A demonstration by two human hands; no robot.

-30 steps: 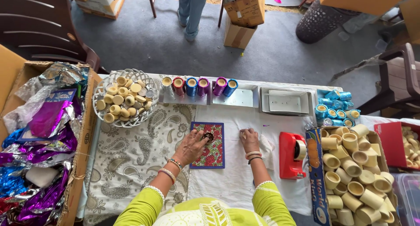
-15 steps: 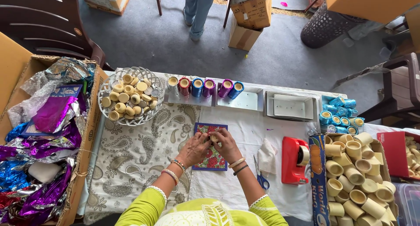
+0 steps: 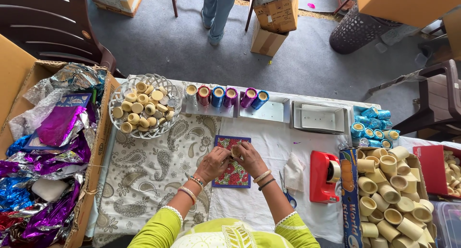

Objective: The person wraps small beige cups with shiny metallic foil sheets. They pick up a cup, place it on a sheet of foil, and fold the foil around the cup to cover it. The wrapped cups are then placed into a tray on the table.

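A grey floor runs behind a long table covered in white cloth, with a paisley cloth spread over its left half. Beyond the far table edge the floor lies open, apart from cardboard boxes, a dark latticed basket and the legs of a person standing well back. At the table's left edge sits a big cardboard box of crumpled purple, blue and silver foil. At the right edge an open box of plain cream cups fills the corner, with blue foil-wrapped cups behind it.

Along the far edge stand a white lattice bowl of small cream cups, a row of coloured wrapped cups and shallow white trays. A red tape dispenser sits right of centre, with blue-handled scissors and a crumpled white cloth between it and the hands.

In the middle lies a floral red and blue mat. Just above its near end the left hand and right hand meet, fingers curled around a small cream cup held between them. Bare cloth lies free on both sides of the mat.
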